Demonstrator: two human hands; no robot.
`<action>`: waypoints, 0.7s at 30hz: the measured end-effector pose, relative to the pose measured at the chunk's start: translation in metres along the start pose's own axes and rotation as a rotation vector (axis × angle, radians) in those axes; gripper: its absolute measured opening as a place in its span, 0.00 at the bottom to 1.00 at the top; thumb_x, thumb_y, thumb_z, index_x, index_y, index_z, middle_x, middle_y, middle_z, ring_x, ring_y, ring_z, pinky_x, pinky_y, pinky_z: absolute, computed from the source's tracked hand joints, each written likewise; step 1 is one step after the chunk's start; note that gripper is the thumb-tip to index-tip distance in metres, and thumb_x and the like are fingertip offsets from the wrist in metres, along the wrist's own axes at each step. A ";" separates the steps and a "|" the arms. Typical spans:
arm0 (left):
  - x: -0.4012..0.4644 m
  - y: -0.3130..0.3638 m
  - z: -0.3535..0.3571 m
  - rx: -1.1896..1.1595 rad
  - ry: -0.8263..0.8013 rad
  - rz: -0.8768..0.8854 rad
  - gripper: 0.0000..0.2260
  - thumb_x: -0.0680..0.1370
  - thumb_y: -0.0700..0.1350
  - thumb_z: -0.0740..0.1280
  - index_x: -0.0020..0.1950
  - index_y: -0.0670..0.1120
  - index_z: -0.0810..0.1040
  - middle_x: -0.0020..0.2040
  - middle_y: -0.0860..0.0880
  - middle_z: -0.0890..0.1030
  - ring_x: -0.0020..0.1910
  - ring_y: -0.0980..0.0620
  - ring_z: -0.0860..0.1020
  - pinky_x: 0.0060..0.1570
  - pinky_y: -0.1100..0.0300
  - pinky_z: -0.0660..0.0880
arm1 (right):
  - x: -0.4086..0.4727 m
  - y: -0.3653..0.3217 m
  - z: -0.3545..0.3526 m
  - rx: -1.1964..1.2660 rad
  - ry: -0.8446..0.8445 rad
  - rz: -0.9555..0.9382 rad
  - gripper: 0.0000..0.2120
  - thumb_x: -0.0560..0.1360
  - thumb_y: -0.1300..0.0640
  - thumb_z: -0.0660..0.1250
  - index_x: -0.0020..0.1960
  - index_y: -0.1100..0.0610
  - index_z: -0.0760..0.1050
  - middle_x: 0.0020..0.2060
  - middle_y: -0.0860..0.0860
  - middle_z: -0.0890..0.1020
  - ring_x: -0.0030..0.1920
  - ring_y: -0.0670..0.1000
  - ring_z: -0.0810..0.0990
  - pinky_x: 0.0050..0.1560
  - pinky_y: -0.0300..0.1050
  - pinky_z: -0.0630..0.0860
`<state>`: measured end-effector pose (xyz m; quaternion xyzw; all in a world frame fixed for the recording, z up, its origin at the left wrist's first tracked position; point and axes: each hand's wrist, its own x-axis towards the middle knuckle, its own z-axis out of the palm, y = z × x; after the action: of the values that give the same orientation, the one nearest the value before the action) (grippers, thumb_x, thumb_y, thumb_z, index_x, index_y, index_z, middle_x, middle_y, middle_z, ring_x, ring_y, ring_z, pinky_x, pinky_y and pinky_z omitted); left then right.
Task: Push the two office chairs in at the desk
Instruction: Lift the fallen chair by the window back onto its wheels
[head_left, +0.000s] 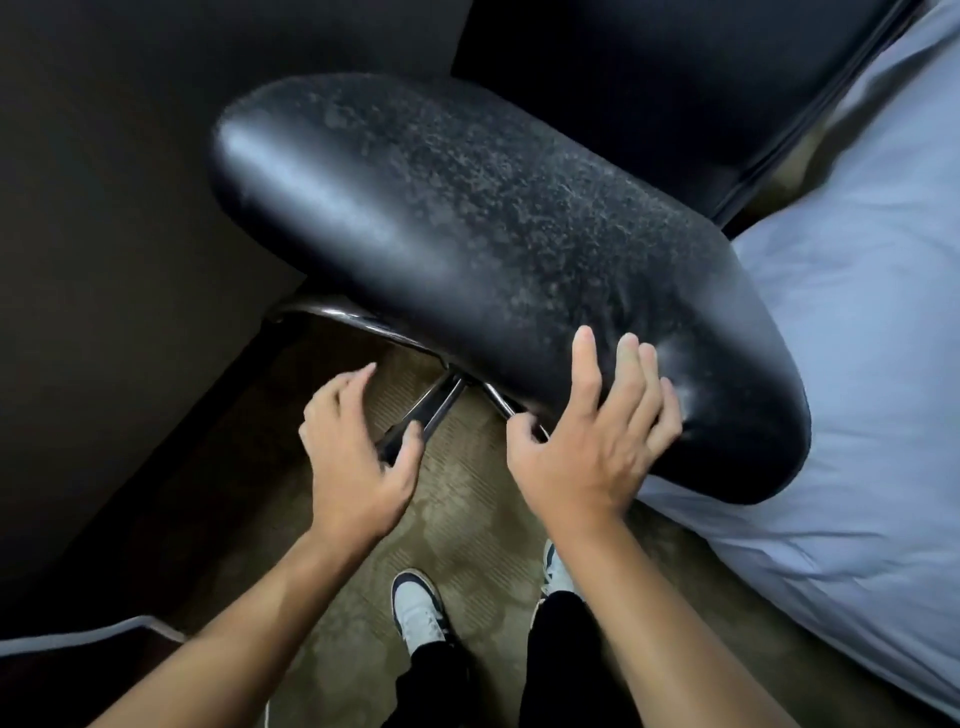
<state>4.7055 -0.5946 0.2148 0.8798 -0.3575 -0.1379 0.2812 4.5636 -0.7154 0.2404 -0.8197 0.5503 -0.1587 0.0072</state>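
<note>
1. Black chair fills mid-view; padded backrest seen from above, top worn and speckled. Seat partly visible beyond backrest, toward top of view.
2. Right hand flat on near edge of backrest, fingers spread over the padding, thumb curled under the rim. Grip apart, pressing rather than clamped. Prob. placed there to shove chair fwd and steer it.
3. Left hand just left of right hand, below backrest edge, not touching chair as far as can be told. Grip apart, fingers loosely curled, nothing held. Looks ready to land on backrest for a two-handed push.
4. Chrome base legs show under backrest, between the two hands; castors not visible.
5. Dark panel close on left of chair, likely side of the surface or a wall; can't tell which. Surface top itself not clearly seen.
6. Bed w/ pale blue cover tight against right of chair; backrest's right end overlaps its edge. Little room on that side.
7. Carpet open only in narrow strip nearer than chair, where shoes stand.
8. Judgement: push just starting; free path is straight ahead from backrest, w/ both flanks cramped. Risk: backrest corner dragging on bed cover, or base catching panel on left.
9. Second chair not in view; that half of job prob. still to do.
</note>
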 end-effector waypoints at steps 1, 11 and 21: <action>0.006 0.018 -0.012 -0.052 0.166 0.112 0.29 0.72 0.55 0.64 0.71 0.45 0.68 0.64 0.42 0.70 0.65 0.47 0.67 0.66 0.53 0.60 | -0.006 -0.002 -0.001 0.007 -0.008 0.003 0.38 0.62 0.51 0.66 0.72 0.55 0.63 0.68 0.64 0.71 0.70 0.64 0.67 0.71 0.59 0.57; 0.037 0.039 -0.038 0.479 -0.050 0.281 0.33 0.76 0.72 0.50 0.78 0.62 0.50 0.81 0.47 0.47 0.79 0.46 0.43 0.72 0.38 0.46 | -0.050 -0.027 -0.020 0.044 -0.128 0.005 0.40 0.58 0.59 0.65 0.72 0.58 0.67 0.70 0.65 0.68 0.72 0.64 0.63 0.72 0.61 0.57; 0.009 0.003 -0.072 0.536 -0.284 0.186 0.33 0.74 0.73 0.39 0.75 0.65 0.34 0.79 0.50 0.36 0.76 0.49 0.31 0.72 0.37 0.45 | -0.090 -0.046 -0.064 0.009 -0.517 -0.067 0.48 0.57 0.59 0.65 0.77 0.52 0.56 0.75 0.62 0.62 0.75 0.62 0.59 0.72 0.58 0.58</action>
<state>4.7423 -0.5737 0.2741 0.8583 -0.4954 -0.1339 -0.0019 4.5564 -0.6057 0.2875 -0.8507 0.5021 0.0536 0.1461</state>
